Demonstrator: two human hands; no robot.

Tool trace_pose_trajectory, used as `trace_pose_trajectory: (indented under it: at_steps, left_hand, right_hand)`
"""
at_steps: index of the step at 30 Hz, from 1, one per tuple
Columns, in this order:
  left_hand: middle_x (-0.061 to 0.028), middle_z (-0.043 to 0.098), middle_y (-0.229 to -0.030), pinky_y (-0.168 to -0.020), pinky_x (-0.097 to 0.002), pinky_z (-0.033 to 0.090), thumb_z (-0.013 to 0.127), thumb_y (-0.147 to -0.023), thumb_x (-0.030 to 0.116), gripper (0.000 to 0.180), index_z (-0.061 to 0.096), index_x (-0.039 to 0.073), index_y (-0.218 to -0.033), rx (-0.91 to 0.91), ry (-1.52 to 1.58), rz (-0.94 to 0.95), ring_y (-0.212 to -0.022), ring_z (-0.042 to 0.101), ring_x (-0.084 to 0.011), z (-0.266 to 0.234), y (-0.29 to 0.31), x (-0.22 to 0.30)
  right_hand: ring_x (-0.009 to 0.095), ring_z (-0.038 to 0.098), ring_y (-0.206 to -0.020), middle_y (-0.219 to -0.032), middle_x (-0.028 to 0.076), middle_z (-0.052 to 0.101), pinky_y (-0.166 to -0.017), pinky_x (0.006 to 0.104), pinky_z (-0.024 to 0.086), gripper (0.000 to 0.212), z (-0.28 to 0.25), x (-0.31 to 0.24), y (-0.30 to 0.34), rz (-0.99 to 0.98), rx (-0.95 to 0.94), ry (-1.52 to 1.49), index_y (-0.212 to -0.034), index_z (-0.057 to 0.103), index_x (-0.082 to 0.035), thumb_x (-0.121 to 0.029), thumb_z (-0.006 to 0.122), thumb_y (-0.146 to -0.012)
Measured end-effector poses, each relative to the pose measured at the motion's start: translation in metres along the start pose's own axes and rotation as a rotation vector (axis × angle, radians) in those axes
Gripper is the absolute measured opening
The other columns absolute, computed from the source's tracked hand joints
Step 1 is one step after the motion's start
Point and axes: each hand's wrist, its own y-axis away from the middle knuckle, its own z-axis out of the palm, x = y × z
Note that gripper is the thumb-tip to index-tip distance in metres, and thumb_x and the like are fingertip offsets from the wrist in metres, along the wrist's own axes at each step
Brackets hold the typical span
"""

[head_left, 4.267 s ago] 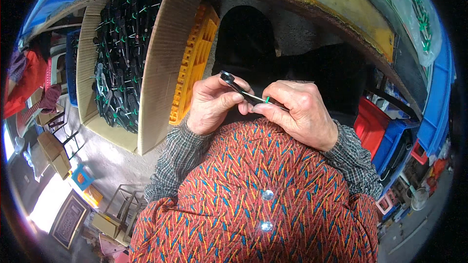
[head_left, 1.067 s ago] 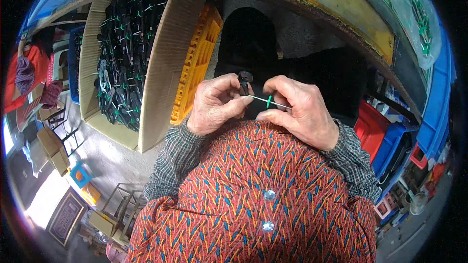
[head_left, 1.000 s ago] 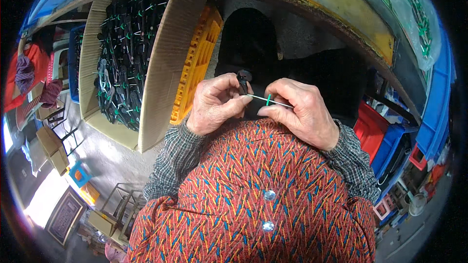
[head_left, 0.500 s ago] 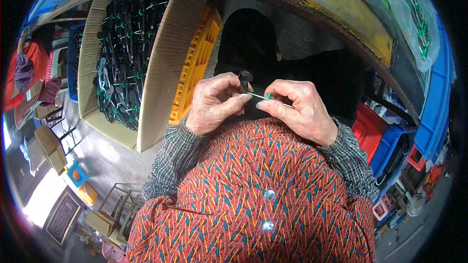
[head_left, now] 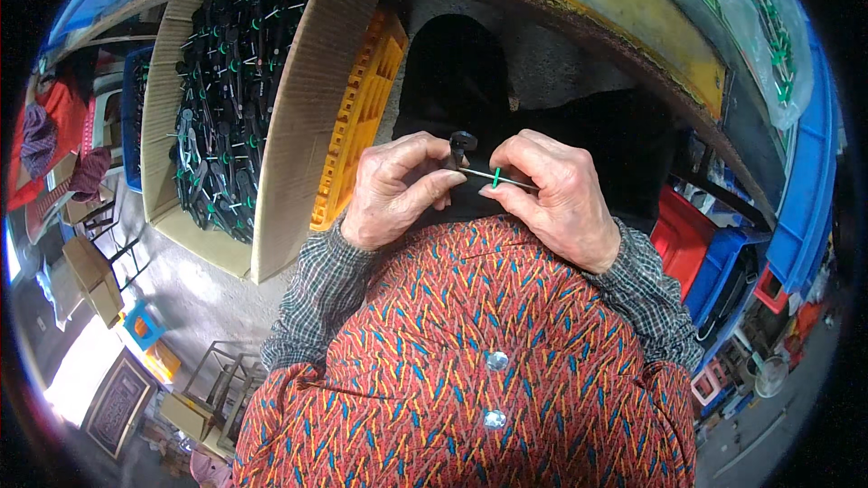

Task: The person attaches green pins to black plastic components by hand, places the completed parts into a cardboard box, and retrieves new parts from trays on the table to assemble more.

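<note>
My left hand (head_left: 393,190) and my right hand (head_left: 556,194) meet close in front of my chest. Between their fingertips they pinch a thin metal pin with a small green band (head_left: 495,177). A small black part (head_left: 459,143) sticks up at the pin's left end, by my left thumb and forefinger. My right thumb and forefinger grip the pin's right end. Both forearms wear checked sleeves over a red patterned top.
A cardboard box (head_left: 303,126) to the left holds several black parts with green bands (head_left: 221,99). A yellow plastic crate (head_left: 362,108) leans beside it. Red and blue bins (head_left: 714,253) stand at the right, under a yellow-edged ledge (head_left: 579,14).
The black part, held slanted across both hands 4.3 s ago, now stands upright at my left fingertips. The green-banded pin has shifted slightly left; the hands have drawn a little closer.
</note>
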Motion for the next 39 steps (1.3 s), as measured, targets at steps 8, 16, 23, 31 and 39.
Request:
trace_pose_trajectory:
  at_steps: [8,16,23,31,39]
  left_hand:
    - [-0.0018,0.059,-0.071,-0.052,-0.0192,0.046,0.068,-0.083,0.007,0.014,0.061,-0.002,-0.091,0.009,0.046,-0.105,-0.058,0.059,-0.0055,0.000,0.001,-0.002]
    - [0.0002,0.059,-0.068,-0.052,-0.0184,0.044,0.068,-0.082,0.007,0.012,0.062,0.000,-0.087,0.042,0.129,-0.097,-0.057,0.056,-0.0034,0.000,0.002,-0.004]
    - [-0.0043,0.060,-0.084,-0.051,-0.0185,0.045,0.065,-0.084,0.001,0.007,0.059,0.000,-0.086,0.015,0.045,-0.127,-0.059,0.056,-0.0056,-0.001,0.003,-0.004]
    - [-0.0003,0.057,-0.072,-0.051,-0.0189,0.043,0.068,-0.080,0.005,0.010,0.061,-0.001,-0.086,0.091,0.089,-0.082,-0.058,0.055,-0.0029,0.003,0.002,-0.006]
    - [-0.0005,0.057,-0.073,-0.051,-0.0190,0.043,0.068,-0.080,0.006,0.011,0.061,-0.001,-0.085,0.080,0.089,-0.092,-0.058,0.055,-0.0030,0.002,0.002,-0.005]
  right_hand:
    - [0.031,0.060,-0.069,-0.078,0.012,0.056,-0.058,0.0395,0.046,0.027,0.003,0.002,0.000,-0.064,-0.002,0.088,-0.088,0.054,-0.004,-0.009,0.073,-0.070]
    - [0.026,0.060,-0.061,-0.072,0.013,0.057,-0.055,0.0352,0.045,0.024,0.001,0.001,0.000,0.054,-0.053,-0.080,-0.082,0.060,0.001,-0.019,0.073,-0.080]
    - [0.020,0.057,-0.062,-0.073,0.011,0.056,-0.055,0.0327,0.044,0.020,0.002,-0.004,-0.001,0.155,-0.035,-0.168,-0.083,0.057,0.001,-0.010,0.072,-0.076]
    - [0.018,0.055,-0.061,-0.073,0.009,0.055,-0.055,0.0318,0.044,0.024,0.002,-0.005,-0.004,0.172,-0.053,-0.176,-0.090,0.056,0.000,-0.010,0.072,-0.075]
    - [0.024,0.058,-0.062,-0.071,0.011,0.055,-0.056,0.0336,0.044,0.022,0.006,0.002,0.000,0.150,-0.041,-0.212,-0.086,0.057,0.001,-0.012,0.072,-0.077]
